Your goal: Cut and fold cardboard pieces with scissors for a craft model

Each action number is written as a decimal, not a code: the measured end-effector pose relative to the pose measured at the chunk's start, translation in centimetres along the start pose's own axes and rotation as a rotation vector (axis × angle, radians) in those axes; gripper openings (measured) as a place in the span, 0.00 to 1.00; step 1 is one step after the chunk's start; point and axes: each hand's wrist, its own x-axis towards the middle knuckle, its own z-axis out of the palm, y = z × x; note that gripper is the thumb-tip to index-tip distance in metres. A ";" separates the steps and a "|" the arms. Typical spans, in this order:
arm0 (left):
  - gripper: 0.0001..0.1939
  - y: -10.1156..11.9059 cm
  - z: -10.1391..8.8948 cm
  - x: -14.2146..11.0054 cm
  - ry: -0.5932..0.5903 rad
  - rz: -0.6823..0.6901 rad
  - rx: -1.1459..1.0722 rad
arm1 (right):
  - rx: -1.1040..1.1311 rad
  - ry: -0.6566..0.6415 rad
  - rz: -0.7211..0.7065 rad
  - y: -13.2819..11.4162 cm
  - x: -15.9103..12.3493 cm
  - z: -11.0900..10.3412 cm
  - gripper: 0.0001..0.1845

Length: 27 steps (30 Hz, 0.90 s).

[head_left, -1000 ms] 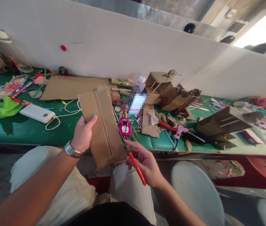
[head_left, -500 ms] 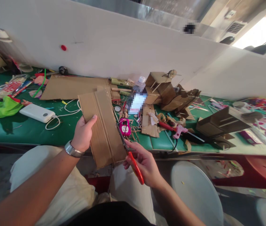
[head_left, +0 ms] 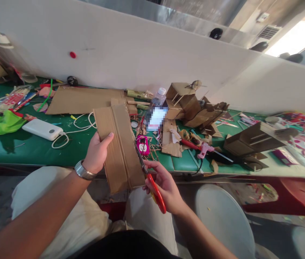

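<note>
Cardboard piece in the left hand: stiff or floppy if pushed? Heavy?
The cardboard piece is probably fairly stiff: gripped near one edge by the left hand, it shows no obvious sag. It may fold more readily along the crease lines running down its length. Likely light for its size, since it looks like thin sheet.

Brown cardboard (head_left: 118, 151), red-handled scissors (head_left: 152, 183), perhaps yellow-lined
</note>
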 end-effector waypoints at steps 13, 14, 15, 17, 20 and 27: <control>0.28 0.0 0.3 -0.3 -0.003 -0.039 -0.007 | -0.070 0.010 -0.031 0.7 0.3 0.1 0.30; 0.28 0.0 0.3 -0.3 -0.003 -0.044 -0.012 | -0.076 0.010 -0.035 0.7 0.3 0.1 0.30; 0.28 0.0 0.3 -0.3 -0.003 -0.045 -0.015 | -0.083 0.008 -0.036 0.7 0.3 0.1 0.30; 0.28 0.0 0.3 -0.2 -0.003 -0.041 -0.019 | -0.092 0.002 -0.035 0.8 0.4 0.1 0.30; 0.27 -0.1 0.2 -0.1 0.002 -0.038 -0.015 | -0.091 -0.005 -0.031 0.7 0.4 0.1 0.30; 0.28 -0.1 0.3 -0.2 -0.004 -0.044 0.005 | -0.035 0.034 -0.020 0.5 0.4 0.4 0.30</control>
